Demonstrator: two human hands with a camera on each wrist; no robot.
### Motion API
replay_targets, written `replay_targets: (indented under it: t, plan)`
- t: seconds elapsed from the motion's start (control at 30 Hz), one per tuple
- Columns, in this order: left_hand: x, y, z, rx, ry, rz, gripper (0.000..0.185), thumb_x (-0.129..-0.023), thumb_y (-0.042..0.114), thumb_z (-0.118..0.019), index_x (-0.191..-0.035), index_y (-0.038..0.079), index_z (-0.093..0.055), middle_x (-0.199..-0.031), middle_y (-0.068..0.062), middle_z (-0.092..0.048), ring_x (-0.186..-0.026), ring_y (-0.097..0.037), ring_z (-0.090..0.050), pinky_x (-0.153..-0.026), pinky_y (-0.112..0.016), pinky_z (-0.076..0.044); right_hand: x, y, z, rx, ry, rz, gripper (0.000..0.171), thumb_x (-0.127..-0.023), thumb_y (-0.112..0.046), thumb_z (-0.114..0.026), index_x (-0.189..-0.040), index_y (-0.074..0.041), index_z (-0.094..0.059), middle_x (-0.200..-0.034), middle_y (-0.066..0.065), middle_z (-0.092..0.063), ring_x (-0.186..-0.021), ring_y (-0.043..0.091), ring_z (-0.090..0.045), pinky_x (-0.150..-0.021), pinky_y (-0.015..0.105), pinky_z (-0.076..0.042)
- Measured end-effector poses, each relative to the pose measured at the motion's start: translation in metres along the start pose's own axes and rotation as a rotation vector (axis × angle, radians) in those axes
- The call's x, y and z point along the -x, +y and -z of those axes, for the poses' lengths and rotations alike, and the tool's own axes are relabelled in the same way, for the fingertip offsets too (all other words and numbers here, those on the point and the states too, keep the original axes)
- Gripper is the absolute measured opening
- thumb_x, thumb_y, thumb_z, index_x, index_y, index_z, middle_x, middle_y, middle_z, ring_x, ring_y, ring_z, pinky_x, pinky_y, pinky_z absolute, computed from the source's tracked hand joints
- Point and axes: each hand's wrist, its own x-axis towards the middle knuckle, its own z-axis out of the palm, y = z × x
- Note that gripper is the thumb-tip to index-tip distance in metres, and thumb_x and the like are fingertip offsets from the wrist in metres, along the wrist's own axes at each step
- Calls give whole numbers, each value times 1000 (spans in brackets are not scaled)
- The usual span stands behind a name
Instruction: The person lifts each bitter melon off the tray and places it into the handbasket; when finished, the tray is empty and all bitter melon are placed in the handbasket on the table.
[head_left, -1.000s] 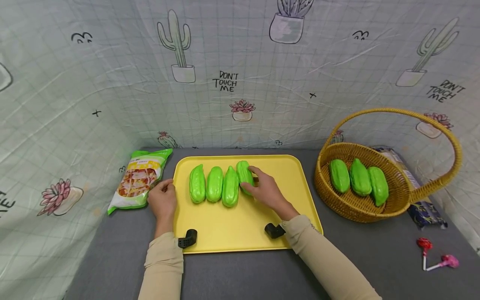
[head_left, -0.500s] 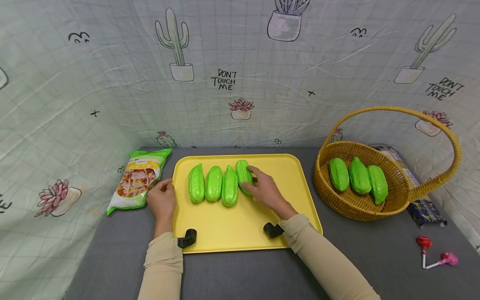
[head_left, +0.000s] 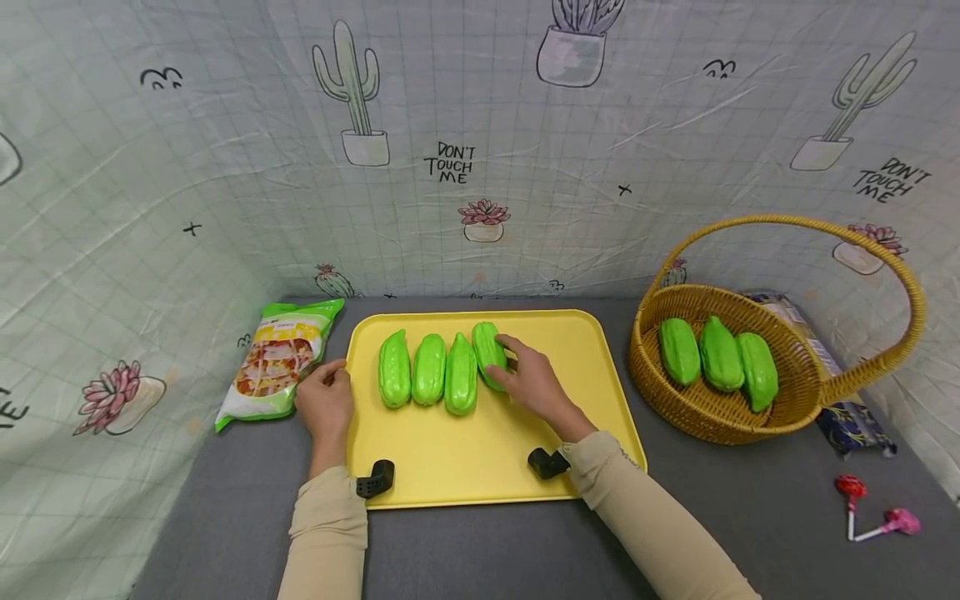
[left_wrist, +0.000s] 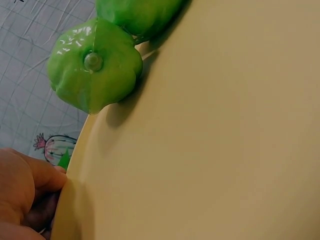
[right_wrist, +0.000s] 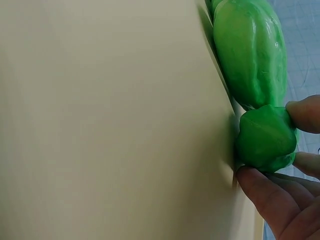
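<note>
My right hand (head_left: pixel 532 383) holds the rightmost green ribbed fruit, like a papaya (right_wrist: pixel 267 140), with thumb and fingers on either side of it. This fruit lies slightly tilted on the yellow tray (head_left: pixel 450 467). To its left, three more glossy green fruits, the first by it (head_left: pixel 461 375), a second (head_left: pixel 429 369) and a third (head_left: pixel 394 369), lie side by side. My left hand (head_left: pixel 326 400) rests at the tray's left edge with fingers loosely curled. In the left wrist view, its fingertips (left_wrist: pixel 60 177) are right at the rim from outside.
A wicker basket (head_left: pixel 652 400) with a tall handle stands right of the tray, bearing three green fruits (head_left: pixel 722 354). Behind it is a dark packet (head_left: pixel 855 429). Two lollipops (head_left: pixel 851 486) lie at the front right. A green-and-white food bag (head_left: pixel 277 358) lies left of the tray.
</note>
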Motion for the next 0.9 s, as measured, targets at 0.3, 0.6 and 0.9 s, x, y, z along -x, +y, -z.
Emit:
replay_targets:
  t: [0.3, 0.6, 0.9]
  plan:
    - [0, -1, -2, -1, 3, -3, 31, -102, 11, -52, -119, -2, -74, -120, -26, -71, -108, -39, -67, -91, -51, -52, 6, -2, 4, -37, -2, -13, 61, -99, -19, -67, -154, -8, -43, -159, 18, -44, -134, 43, -56, -103, 46, -53]
    - [0, -1, -2, 13, 6, -10, 31, -101, 11, -52, -118, -2, -74, -119, -26, -71, -107, -39, -67, -90, -50, -52, 14, -4, 15, -98, 6, 31, 63, -100, -21, -65, -156, -8, -40, -161, 19, -41, -138, 43, -53, -103, 45, -53]
    - [1, 2, -1, 15, 11, -1, 29, -101, 8, -53, -117, -2, -75, -118, -26, -72, -106, -39, -67, -89, -49, -52, 22, -9, 27, -113, 16, 40, 64, -100, -25, -65, -156, -9, -39, -161, 18, -40, -139, 43, -52, -101, 44, -55]
